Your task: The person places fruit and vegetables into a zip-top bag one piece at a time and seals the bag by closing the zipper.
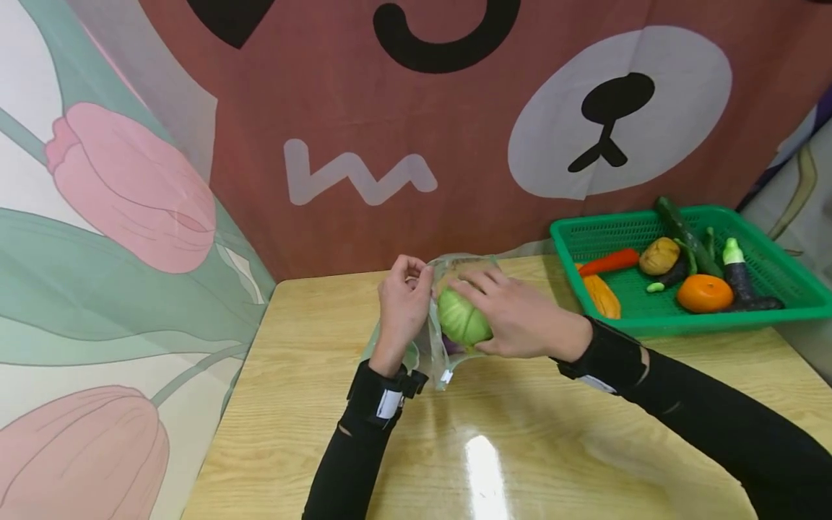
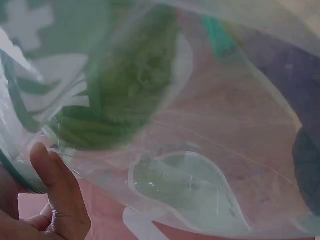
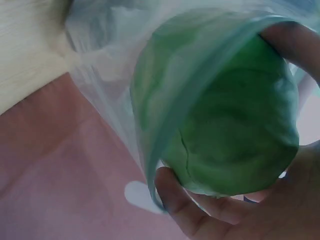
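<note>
My right hand point(image 1: 520, 314) grips a pale green cabbage point(image 1: 463, 318), fingers over its far side and thumb near its front. The cabbage lies partly inside the mouth of a clear zip bag point(image 1: 429, 354); in the right wrist view the bag's rim point(image 3: 187, 102) crosses it. With thumb and fingers, my left hand point(image 1: 404, 300) pinches the bag's edge on the left. A white slider point(image 1: 446, 376) sits at the near end of the zip. Something purple point(image 1: 451, 345) shows beneath the cabbage within the bag, mostly hidden. Printed green marks point(image 2: 30, 25) appear on the bag's film.
A green basket point(image 1: 650, 328) stands at the right of the wooden table point(image 1: 312, 404). It holds a carrot point(image 1: 609, 262), a potato point(image 1: 659, 256), an orange fruit point(image 1: 705, 293), a cucumber point(image 1: 676, 220) and eggplants point(image 1: 738, 278). Printed cloth point(image 1: 364, 238) hangs behind the table.
</note>
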Demonstrator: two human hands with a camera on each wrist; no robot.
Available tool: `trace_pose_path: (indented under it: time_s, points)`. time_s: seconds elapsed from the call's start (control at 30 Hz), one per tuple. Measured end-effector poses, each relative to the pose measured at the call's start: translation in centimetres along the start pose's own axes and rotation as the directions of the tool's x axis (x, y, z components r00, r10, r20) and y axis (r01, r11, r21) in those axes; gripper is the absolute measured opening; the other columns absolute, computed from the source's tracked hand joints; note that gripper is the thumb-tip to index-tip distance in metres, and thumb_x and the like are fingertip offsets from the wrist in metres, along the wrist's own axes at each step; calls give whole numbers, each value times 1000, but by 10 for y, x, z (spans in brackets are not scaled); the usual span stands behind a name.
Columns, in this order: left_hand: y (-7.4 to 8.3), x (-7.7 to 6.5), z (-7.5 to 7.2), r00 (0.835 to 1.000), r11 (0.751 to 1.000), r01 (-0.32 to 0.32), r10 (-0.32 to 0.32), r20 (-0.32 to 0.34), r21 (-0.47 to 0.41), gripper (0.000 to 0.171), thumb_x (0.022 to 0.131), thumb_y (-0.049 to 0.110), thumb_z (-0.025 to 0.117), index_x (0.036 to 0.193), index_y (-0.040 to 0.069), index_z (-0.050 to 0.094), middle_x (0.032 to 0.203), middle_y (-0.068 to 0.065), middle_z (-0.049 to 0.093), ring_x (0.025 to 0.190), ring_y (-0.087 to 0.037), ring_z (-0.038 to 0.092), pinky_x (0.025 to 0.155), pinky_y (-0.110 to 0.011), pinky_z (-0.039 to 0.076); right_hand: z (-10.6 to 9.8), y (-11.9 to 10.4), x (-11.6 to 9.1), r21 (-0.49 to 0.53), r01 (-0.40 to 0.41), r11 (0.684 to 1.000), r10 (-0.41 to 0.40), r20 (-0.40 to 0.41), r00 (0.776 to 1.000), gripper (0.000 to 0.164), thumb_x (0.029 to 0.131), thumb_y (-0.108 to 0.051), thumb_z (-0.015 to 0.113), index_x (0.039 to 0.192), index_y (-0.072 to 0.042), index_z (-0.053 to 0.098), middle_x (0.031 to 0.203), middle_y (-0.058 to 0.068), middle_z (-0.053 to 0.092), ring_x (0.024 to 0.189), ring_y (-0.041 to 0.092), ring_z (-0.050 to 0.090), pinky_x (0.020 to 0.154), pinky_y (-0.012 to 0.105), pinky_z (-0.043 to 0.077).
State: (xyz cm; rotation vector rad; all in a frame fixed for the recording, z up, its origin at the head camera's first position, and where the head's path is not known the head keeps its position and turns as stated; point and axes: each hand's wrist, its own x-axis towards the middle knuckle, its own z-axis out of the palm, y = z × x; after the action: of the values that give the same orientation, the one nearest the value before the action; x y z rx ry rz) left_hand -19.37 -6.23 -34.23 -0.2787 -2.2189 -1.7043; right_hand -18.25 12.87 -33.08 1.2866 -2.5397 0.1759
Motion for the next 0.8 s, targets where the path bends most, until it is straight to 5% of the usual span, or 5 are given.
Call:
trace_pose_path:
  time_s: [0.3,0.5,0.8]
  points:
    - [3,2,3,1000,1000,-19,19,-5,-7,9,94,12,57,91,3,56,79,-7,58,53,-13,60,42,-22,38,15,1,23,-49,-26,998,35,185,982,102,67,-51,81,141,3,36,134,19,45,119,40,45,88,51,46]
    - [2,2,5,1000,1000,-7,7,-6,-6,10,95,13,57,91,4,56,79,-6,57,49,-9,56,41,-21,35,27,0,32,-29,-62,998,67,224,972,105,65,-47,84,143,4,34,136,24,42,121,43,43,92,51,43]
    - [1,2,4,1000,1000,-13,13,0,-10,10,95,13,55,92,4,55,80,-6,57,48,-10,54,40,-22,33,28,4,37,3,-66,998,64,204,977,69,81,-22,75,137,1,44,137,25,42,123,43,43,96,48,42]
